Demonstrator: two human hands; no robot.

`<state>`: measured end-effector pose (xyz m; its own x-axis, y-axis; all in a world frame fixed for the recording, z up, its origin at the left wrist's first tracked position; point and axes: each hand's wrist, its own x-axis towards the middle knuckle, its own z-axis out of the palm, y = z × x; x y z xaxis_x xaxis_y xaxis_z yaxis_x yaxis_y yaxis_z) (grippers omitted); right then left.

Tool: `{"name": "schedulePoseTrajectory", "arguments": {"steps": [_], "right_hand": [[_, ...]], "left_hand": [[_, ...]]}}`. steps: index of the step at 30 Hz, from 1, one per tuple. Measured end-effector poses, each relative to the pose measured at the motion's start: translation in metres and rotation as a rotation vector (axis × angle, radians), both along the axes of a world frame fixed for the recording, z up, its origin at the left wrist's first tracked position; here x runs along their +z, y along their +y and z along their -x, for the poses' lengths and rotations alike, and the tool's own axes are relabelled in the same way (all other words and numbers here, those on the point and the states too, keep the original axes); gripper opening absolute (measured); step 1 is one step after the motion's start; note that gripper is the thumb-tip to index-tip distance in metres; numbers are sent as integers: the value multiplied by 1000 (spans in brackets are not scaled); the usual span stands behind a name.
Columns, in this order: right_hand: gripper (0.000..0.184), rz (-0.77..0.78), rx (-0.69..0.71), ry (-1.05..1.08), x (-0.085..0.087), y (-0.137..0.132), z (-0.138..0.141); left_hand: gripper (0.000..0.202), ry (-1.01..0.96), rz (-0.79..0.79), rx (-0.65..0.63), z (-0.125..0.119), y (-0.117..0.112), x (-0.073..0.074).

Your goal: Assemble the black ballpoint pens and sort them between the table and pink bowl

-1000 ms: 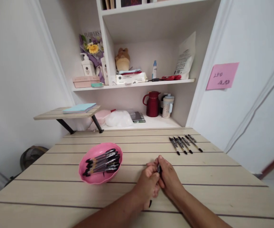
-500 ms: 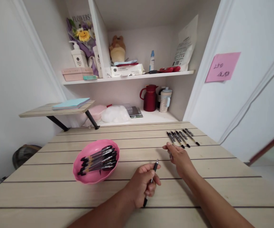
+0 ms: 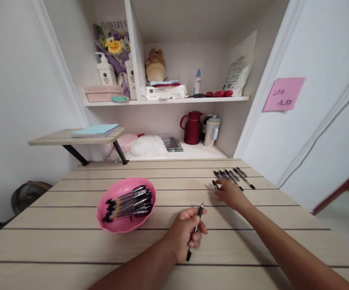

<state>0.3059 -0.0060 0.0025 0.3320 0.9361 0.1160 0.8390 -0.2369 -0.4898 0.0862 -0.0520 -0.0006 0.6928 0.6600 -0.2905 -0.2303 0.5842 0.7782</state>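
A black-and-clear pen (image 3: 196, 227) is gripped in my left hand (image 3: 186, 231), with its metal tip pointing up and away and its black end showing below my fist. My right hand (image 3: 229, 193) reaches forward to the right, its fingers closed around a small piece with a black end (image 3: 215, 184), which looks like a pen cap; my fingers partly hide it. Just beyond lies a row of black-and-clear pens and pen parts (image 3: 230, 175), partly covered by that hand. On the left, a pink bowl (image 3: 102, 213) holds several pens (image 3: 129, 203).
A raised wooden stand (image 3: 56, 139) with blue paper (image 3: 94, 130) is at the back left. Behind the table, shelves hold a red jug (image 3: 192, 128), a pale cup (image 3: 212, 131) and a plastic bag (image 3: 149, 146). A pink note (image 3: 284, 94) hangs on the right wall.
My right hand has moved forward, up to the left end of the row, carrying the small piece. My left hand keeps its hold on the pen. The view has shifted slightly.
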Motion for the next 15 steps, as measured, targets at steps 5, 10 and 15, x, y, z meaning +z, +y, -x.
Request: {"name": "schedulePoseTrajectory", "arguments": {"steps": [5, 10, 15], "right_hand": [[26, 109, -103, -342, 11, 26, -15], [24, 144, -82, -377, 9, 47, -10], [29, 155, -75, -409, 6, 58, 2]], "left_hand": [[41, 3, -19, -4, -1, -1, -1], [41, -4, -42, -1, -2, -1, -4], [41, -12, -41, -2, -3, -1, -5]]}}
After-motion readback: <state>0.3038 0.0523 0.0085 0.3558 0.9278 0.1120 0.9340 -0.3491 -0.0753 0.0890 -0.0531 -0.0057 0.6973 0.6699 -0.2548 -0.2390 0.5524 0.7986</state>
